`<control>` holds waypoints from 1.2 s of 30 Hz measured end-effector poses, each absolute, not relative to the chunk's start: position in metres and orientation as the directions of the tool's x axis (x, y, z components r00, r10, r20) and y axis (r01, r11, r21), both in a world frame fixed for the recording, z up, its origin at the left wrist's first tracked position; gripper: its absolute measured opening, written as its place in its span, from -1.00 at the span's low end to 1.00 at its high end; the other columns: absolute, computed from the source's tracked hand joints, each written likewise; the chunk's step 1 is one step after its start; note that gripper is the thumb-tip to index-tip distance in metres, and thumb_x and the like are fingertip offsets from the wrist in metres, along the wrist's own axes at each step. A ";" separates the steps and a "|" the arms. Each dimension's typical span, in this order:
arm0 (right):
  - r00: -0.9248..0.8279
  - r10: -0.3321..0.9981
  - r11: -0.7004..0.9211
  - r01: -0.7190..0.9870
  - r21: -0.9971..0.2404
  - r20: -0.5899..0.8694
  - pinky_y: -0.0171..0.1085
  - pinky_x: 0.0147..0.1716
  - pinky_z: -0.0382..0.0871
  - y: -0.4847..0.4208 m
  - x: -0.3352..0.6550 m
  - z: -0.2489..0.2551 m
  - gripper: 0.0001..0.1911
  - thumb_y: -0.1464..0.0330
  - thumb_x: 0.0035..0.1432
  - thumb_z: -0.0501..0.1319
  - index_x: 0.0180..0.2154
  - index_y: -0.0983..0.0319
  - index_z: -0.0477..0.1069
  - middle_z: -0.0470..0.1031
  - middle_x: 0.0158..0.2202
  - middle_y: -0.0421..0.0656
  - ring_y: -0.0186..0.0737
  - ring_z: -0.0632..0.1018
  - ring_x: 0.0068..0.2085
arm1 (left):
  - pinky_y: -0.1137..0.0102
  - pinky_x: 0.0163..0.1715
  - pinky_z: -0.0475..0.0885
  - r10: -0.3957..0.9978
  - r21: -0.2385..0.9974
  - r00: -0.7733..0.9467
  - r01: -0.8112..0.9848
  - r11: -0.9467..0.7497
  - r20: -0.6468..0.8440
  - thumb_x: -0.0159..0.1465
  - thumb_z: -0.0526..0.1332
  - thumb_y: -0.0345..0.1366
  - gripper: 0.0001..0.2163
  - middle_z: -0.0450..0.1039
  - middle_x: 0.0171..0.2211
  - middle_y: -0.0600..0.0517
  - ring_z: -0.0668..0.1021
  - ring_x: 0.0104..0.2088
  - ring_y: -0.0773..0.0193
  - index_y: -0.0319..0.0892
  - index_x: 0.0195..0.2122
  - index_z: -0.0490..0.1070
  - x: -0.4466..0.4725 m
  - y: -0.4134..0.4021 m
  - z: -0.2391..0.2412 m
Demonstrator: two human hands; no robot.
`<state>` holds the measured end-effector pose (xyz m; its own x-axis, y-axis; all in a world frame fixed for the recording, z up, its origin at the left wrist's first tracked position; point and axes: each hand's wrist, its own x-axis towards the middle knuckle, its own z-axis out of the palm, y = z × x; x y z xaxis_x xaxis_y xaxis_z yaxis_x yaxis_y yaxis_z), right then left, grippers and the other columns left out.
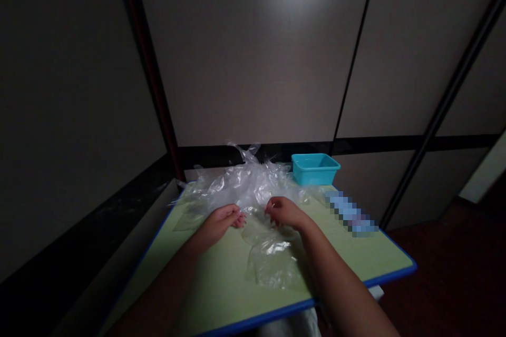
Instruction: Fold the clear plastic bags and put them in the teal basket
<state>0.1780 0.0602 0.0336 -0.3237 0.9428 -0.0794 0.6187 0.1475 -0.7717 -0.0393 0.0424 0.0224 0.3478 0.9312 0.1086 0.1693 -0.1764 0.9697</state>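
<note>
A clear plastic bag (276, 260) lies crumpled on the table toward me, its upper end rising between my two hands. My left hand (227, 217) has its fingers curled and pinched together at the bag's left edge. Opposite it, my right hand (286, 212) is closed too, thumb and fingertips pinching the film from the right. The thin film at the fingertips is hard to make out. Just beyond both hands spreads a loose heap of clear plastic bags (241, 184).
A turquoise plastic basket (316, 175) stands at the table's back right corner. A blurred-out flat item (351, 214) lies along the right side. The pale green table (221, 279) has a blue edge. Dark-trimmed cabinet panels (253, 52) rise close behind it.
</note>
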 end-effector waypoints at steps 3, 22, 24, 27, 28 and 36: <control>-0.540 0.735 -0.009 0.598 -0.802 -0.411 -0.40 -0.65 0.27 0.056 0.179 0.030 -0.81 0.24 0.13 0.09 -0.40 0.24 0.27 0.33 -0.67 -0.29 -0.39 0.36 -0.71 | 0.34 -0.35 0.40 0.895 0.964 0.437 0.194 -0.184 0.083 0.11 0.15 0.03 -0.62 0.48 -0.45 -0.02 0.51 -0.42 0.23 -0.24 -0.37 0.42 -0.037 0.041 0.020; -0.394 0.906 0.331 0.886 -0.324 -0.152 0.22 0.08 -0.25 0.058 0.178 0.018 -0.11 0.02 -0.07 0.19 0.23 0.13 -0.10 -0.27 0.29 0.01 0.07 -0.19 0.26 | 0.25 0.11 0.13 0.840 0.398 0.404 0.748 -0.531 0.362 0.20 0.08 -0.13 -0.66 0.35 0.01 -0.05 0.30 0.08 0.15 -0.11 -0.05 0.38 -0.038 0.045 0.001; -0.412 0.876 0.353 0.902 -0.248 -0.251 0.28 0.04 -0.39 0.055 0.175 0.017 -0.06 -0.03 -0.06 0.14 0.25 0.14 -0.21 -0.39 0.29 0.01 0.07 -0.32 0.26 | 0.14 0.12 0.05 0.840 0.316 0.441 0.786 -0.532 0.316 0.15 0.15 -0.07 -0.62 0.26 0.09 -0.07 0.19 0.16 0.05 -0.04 -0.02 0.38 -0.034 0.040 0.000; -0.417 0.873 0.372 0.905 -0.205 -0.254 0.29 0.02 -0.47 0.052 0.171 0.019 -0.04 -0.06 -0.05 0.09 0.25 0.17 -0.28 -0.46 0.29 -0.01 0.03 -0.39 0.25 | -0.07 0.11 -0.12 0.876 0.194 0.456 0.855 -0.481 0.160 0.01 0.23 0.08 -0.38 -0.05 0.25 -0.11 -0.06 0.23 -0.11 0.07 0.10 0.23 -0.031 0.035 -0.003; -0.422 0.869 0.379 0.903 -0.203 -0.259 0.29 0.02 -0.47 0.051 0.170 0.020 -0.01 -0.08 -0.07 0.11 0.25 0.16 -0.30 -0.47 0.29 -0.02 0.04 -0.39 0.25 | -0.09 0.10 -0.16 0.886 0.180 0.452 0.867 -0.464 0.108 -0.03 0.24 0.12 -0.31 -0.14 0.27 -0.11 -0.13 0.24 -0.12 0.09 0.13 0.17 -0.031 0.035 -0.004; -0.311 0.949 0.291 0.930 -0.226 -0.059 0.24 0.04 -0.56 0.043 0.173 0.030 -0.12 -0.05 -0.02 0.09 0.24 0.14 -0.15 -0.26 0.29 -0.01 0.03 -0.31 0.26 | 0.05 0.14 -0.12 0.860 0.199 0.508 0.849 -0.490 -0.049 -0.24 0.31 0.17 0.06 -0.55 0.27 -0.11 -0.33 0.22 -0.12 0.01 0.25 -0.20 -0.039 0.036 0.002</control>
<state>0.1725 0.0427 0.0296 -0.3108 0.9487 -0.0589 0.9298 0.2906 -0.2258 -0.0392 0.0358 0.0023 0.5079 0.8600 -0.0488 0.8488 -0.4899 0.1989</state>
